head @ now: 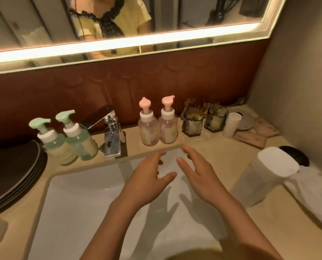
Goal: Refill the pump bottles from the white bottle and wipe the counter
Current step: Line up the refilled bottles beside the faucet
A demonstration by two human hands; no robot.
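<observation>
While the left hand (147, 177) and the right hand (199, 173) hovered side by side above the white sink (77, 199) in the head view, both were empty. Their fingers were loosely spread and pointed toward the back wall, with the thumbs close but apart. On the beige counter (222, 149) behind them, a chrome faucet (112, 132) stood at the basin's rear rim. Two green pump bottles (81, 141) stood upright and touching to its left. Two pink pump bottles (148, 130) stood upright side by side to its right. All four had their pumps on. The white bottle (265, 175) stood upright on the counter right of the sink, near the right hand but not touched by it. A white cloth (310, 186) lay just beside it, farther right. Two dark glass tumblers (192, 122), a white cup (231, 124) and a wooden board (257, 139) sat toward the back right corner. A stack of dark plates (12, 175) filled the left edge.
</observation>
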